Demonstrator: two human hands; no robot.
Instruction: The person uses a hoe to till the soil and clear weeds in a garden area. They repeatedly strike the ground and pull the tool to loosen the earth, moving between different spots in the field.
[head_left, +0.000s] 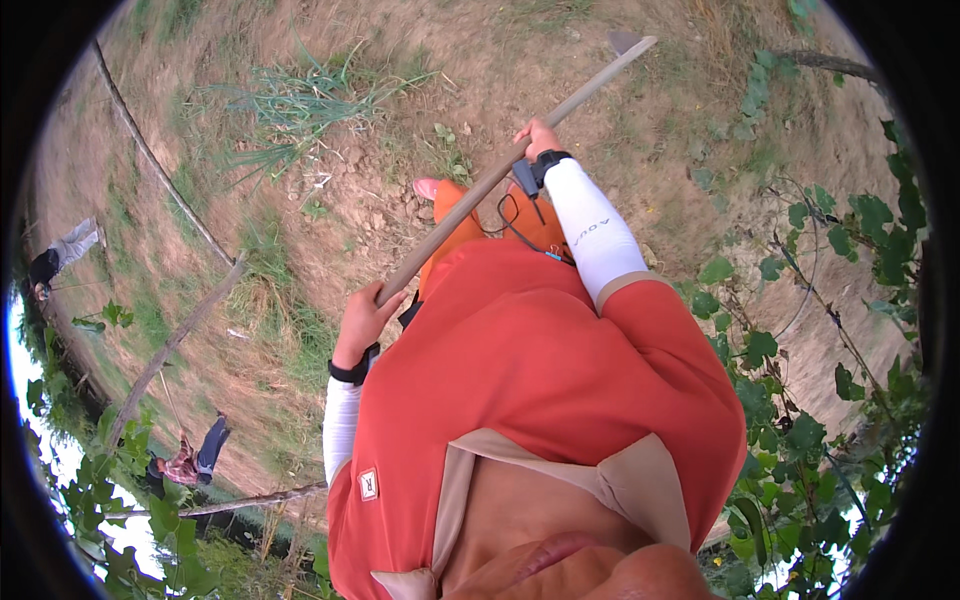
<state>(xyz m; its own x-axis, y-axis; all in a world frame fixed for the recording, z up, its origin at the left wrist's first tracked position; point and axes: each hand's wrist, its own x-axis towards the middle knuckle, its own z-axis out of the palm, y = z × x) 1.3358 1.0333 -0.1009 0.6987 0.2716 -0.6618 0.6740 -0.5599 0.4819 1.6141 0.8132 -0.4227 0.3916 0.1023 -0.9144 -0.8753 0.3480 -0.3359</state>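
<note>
A long-handled hoe slants across my body, its wooden handle (469, 201) rising from lower left to upper right. My right hand (541, 139) grips the handle about midway, and my left hand (361, 321) is closed around its near end beside my waist. Beyond the right hand, at the far end, the grey metal blade (624, 42) is seen over the bare soil. Black straps circle both wrists; a dark device (525, 178) hangs at the right one. A black cable (510, 225) loops before my orange trousers (450, 206).
A clump of onion-like plants (307, 105) grows ahead on the left. Wooden poles (169, 345) and leafy vines (802, 435) flank me. Two people, one at far left (67, 246) and one at lower left (191, 459), stand on the soil with long-handled tools.
</note>
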